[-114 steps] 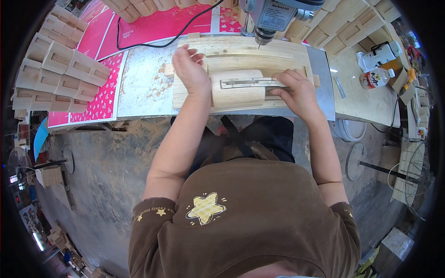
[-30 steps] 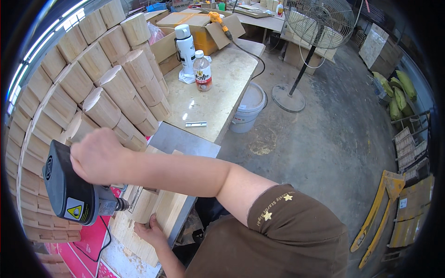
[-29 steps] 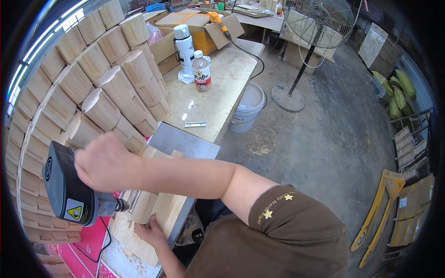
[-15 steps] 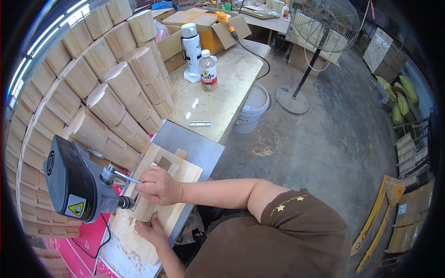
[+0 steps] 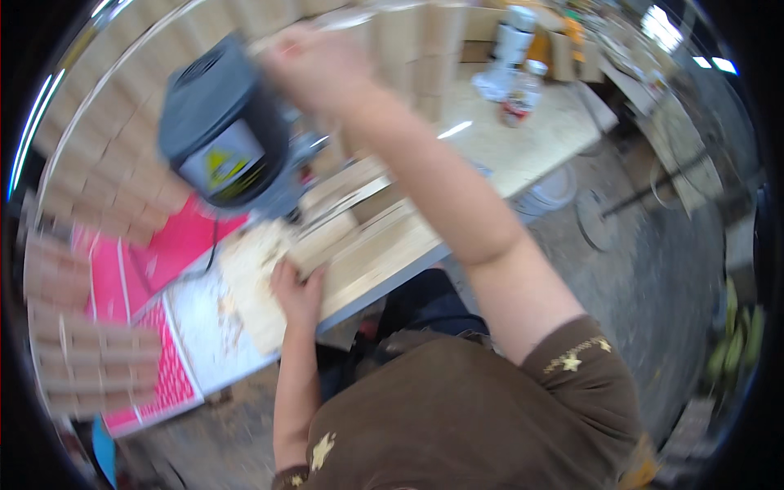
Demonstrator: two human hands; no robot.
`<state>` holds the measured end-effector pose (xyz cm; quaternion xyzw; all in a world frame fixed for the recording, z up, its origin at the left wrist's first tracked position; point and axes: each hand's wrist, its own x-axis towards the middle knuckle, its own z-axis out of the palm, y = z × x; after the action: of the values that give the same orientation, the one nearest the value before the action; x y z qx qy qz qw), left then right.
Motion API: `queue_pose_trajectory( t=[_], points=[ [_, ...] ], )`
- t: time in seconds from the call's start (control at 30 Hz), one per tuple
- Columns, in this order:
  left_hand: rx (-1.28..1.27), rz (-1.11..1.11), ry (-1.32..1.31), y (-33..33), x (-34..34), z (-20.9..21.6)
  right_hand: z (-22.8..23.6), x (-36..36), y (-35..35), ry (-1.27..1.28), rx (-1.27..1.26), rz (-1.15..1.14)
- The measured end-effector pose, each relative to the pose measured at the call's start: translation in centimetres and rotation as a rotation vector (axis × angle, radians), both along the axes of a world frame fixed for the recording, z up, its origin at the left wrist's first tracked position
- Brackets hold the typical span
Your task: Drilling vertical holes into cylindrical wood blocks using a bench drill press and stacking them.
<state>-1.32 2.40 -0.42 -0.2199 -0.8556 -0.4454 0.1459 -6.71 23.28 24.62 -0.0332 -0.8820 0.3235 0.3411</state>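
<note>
A dark grey drill press head (image 5: 220,135) with a yellow warning label hangs over a jig of pale wooden boards (image 5: 380,249). A small wooden block (image 5: 327,238) lies in the jig, just below the drill chuck. My left hand (image 5: 296,292) grips the near left corner of this block, thumb apart from the fingers. My right hand (image 5: 314,69) is raised beside the top of the drill head, its arm reaching across above the jig. Motion smears its fingers, and whether it holds the press's lever is hidden.
Stacked wooden pieces (image 5: 102,175) rise behind and left of the press. Sawdust (image 5: 261,253) covers the jig's left end. A bottle (image 5: 523,94) and a white flask (image 5: 513,41) stand on the bench to the right. A lidded bucket (image 5: 549,192) and a fan stand (image 5: 600,220) are beyond.
My right hand has risen from low over the jig to beside the drill head's top. My left hand stays at the block. The whole view has turned and shifted.
</note>
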Motion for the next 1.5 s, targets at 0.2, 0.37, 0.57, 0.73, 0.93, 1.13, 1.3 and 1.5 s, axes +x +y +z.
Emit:
queue_pose_trajectory(
  t=[0.2,0.37,0.57,0.73,0.93,1.13,1.3,1.5],
  points=[
    [0.004,0.044,-0.065,0.4,-0.1,1.8,-8.5,5.4,2.8,-0.043,-0.089,0.209],
    [0.136,-0.073,-0.154,-0.9,-0.3,2.5,-17.6,8.9,3.0,-0.171,0.491,0.251],
    [0.062,-0.075,-0.069,-7.9,2.0,4.0,-17.5,9.8,3.5,-0.236,0.482,0.283],
    [0.446,-0.015,-0.439,-13.4,4.3,6.2,-17.6,11.0,3.6,-0.205,0.453,0.318],
    [0.654,0.206,-0.814,-12.2,4.4,8.2,-17.3,12.0,2.6,-0.237,0.424,0.39],
    [0.583,0.173,-1.003,-8.4,4.2,7.3,-16.9,12.0,1.9,-0.23,0.379,0.426],
    [0.521,0.012,-0.954,-4.9,3.6,5.9,-17.4,11.8,0.8,-0.191,0.405,0.402],
    [0.478,-0.024,-0.408,-3.2,4.9,2.4,-18.1,11.8,2.1,-0.129,0.366,0.333]
  ],
)
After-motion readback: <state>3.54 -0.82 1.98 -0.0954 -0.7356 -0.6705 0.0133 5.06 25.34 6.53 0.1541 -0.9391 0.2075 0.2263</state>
